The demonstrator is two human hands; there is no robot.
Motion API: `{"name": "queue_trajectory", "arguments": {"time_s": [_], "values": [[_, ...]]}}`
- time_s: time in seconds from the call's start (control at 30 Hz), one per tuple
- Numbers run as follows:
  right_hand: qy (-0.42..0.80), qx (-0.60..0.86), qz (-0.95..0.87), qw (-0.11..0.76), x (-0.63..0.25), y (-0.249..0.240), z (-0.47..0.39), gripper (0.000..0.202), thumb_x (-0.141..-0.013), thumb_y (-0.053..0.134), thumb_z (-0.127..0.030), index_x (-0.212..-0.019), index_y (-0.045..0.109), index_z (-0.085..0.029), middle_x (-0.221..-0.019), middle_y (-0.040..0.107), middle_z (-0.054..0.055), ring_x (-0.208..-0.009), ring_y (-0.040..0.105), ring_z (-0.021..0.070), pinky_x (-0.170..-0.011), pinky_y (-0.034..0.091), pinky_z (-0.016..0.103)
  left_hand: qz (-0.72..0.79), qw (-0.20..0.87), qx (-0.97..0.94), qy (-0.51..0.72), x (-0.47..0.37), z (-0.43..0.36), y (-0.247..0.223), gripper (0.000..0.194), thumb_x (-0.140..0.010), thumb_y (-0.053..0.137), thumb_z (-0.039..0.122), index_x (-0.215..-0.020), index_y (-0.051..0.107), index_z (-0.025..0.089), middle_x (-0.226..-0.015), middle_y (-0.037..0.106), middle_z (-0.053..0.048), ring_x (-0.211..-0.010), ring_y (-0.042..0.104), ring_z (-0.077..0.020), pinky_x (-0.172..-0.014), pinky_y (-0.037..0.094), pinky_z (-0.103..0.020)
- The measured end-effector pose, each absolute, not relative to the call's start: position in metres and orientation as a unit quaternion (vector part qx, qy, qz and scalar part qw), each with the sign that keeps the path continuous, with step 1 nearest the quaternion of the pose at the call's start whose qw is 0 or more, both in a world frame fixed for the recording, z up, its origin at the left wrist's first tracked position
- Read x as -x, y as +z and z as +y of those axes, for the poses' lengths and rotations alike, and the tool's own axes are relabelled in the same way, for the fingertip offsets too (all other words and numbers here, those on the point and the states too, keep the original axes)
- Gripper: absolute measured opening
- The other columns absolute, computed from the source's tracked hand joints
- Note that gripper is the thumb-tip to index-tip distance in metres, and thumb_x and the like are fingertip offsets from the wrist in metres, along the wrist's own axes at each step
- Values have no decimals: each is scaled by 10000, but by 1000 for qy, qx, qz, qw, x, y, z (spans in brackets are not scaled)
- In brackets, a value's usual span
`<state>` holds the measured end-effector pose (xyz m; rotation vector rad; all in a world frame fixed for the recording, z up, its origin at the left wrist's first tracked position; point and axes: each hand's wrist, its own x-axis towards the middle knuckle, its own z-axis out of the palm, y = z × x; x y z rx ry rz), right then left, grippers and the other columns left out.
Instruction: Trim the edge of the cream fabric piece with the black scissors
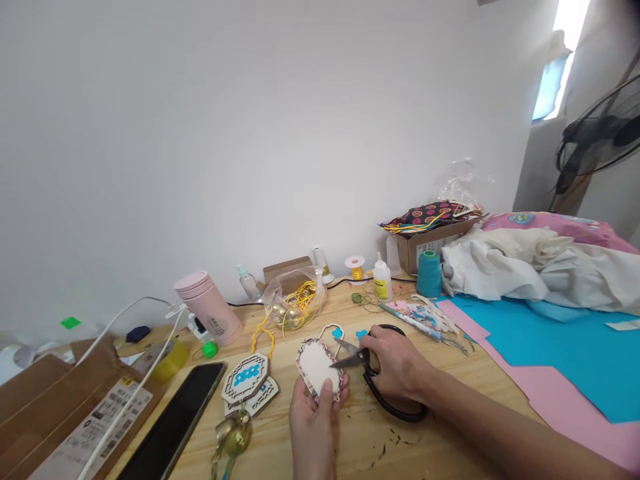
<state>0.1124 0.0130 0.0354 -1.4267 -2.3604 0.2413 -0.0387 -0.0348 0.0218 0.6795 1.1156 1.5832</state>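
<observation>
My left hand (315, 413) grips an oval white piece (314, 365) with a patterned fabric edge, its thumb lying on the lower face. In my right hand (395, 360) is a pair of black-handled scissors (367, 363), with the blades parted at the oval's right edge. Just behind the oval lies a small pale frame with a blue flower shape (337, 332). Another blue paper shape (361, 335) is beside the scissors. To the left, an octagonal wooden ornament (246, 375) with blue flowers overlaps a second one, with brass-coloured bells (235, 437) below.
A black phone (173, 423), a cardboard box (65, 400) and a pink tumbler (209, 307) stand at left. Behind are a bag of yellow cord (297, 300), a glue bottle (382, 279) and teal thread (429, 273). Blue sheets (555, 347) and pink sheets (540, 387) cover the right.
</observation>
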Motion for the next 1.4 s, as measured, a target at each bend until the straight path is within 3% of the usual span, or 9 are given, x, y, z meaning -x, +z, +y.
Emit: {"name": "queue_trajectory", "arguments": {"time_s": [0.87, 1.03, 1.4], "values": [[102, 492, -845, 183, -110, 38, 9, 163, -611, 554, -236, -768, 569, -194, -790, 559, 55, -718, 529, 198, -574, 333, 259, 470, 497, -276, 675, 39, -36, 21, 439, -626, 698, 231, -1019, 509, 184, -865, 668, -43, -735, 658, -177, -657, 541, -267], [98, 499, -840, 188, -110, 38, 10, 196, -609, 549, -233, -799, 572, -190, -806, 558, 62, -722, 527, 201, -576, 333, 264, 467, 513, -287, 661, 40, -34, 19, 506, -598, 724, 251, -1043, 502, 163, -780, 683, -48, -694, 669, -202, -634, 546, -285], [98, 503, -838, 187, -111, 38, 11, 195, -592, 546, -215, -782, 577, -188, -791, 557, 62, -710, 527, 198, -568, 326, 258, 460, 522, -265, 668, 39, -36, 25, 451, -611, 708, 185, -1015, 509, 170, -794, 682, -44, -702, 672, -192, -651, 546, -276]]}}
